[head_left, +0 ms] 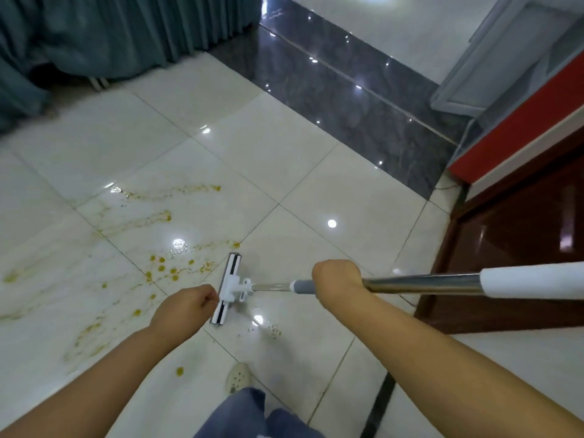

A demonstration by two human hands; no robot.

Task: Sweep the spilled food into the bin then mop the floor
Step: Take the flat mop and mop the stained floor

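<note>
Our right hand (336,279) is closed around the mop pole (420,284), on the grey sleeve just behind the thin metal part that goes to the mop head (230,287). The pole comes in from the right edge, where it has a white cover, and runs to the left above the floor (300,184). The mop head is white with dark strips. It is near the middle, with its long side going from near to far, a little tilted.

Our left hand (186,306) is just to the left of the mop head, with the fingers curled. Its fingertips are at the edge of the head, but we cannot tell if they pinch it or only touch it.

The spill (161,267) is on the white tiles left of the mop head: yellow-orange drops close to it, and thin smeared lines farther left. Some small crumbs (274,330) lie to the right of the head, nearer to us.

Between our arms we see one pale shoe (237,376) with holes and a blue trouser leg (249,412). At the far left hangs a teal cloth (94,36). A dark grey tile band (347,99) crosses the far floor, and on the right stands a red and white counter (518,121) beside a dark brown panel (521,248).
</note>
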